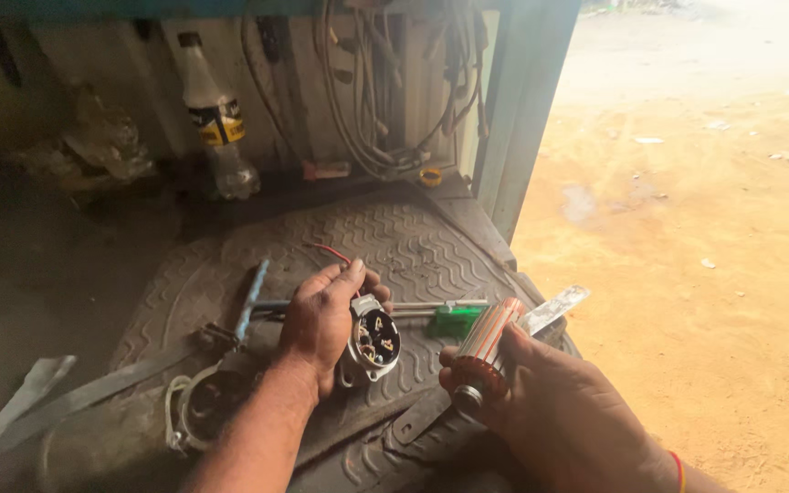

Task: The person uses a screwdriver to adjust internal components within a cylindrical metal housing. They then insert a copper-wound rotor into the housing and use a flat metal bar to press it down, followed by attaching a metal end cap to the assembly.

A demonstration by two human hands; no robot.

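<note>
- Sandy ground [687,228] lies bright on the right; a dark workshop corner with hanging cables [385,100] and a plastic bottle [216,128] is behind.
- Ribbed rubber mat [394,242] covers the work surface, with a green-handled screwdriver [449,319] on it.
- Right hand [559,411] is closed around a copper-coloured armature [489,351]; its long axis tilts, the shaft end pointing down-left.
- Left hand [321,324] grips a round metal end cap [374,342], open face toward the armature, just beside it.
</note>
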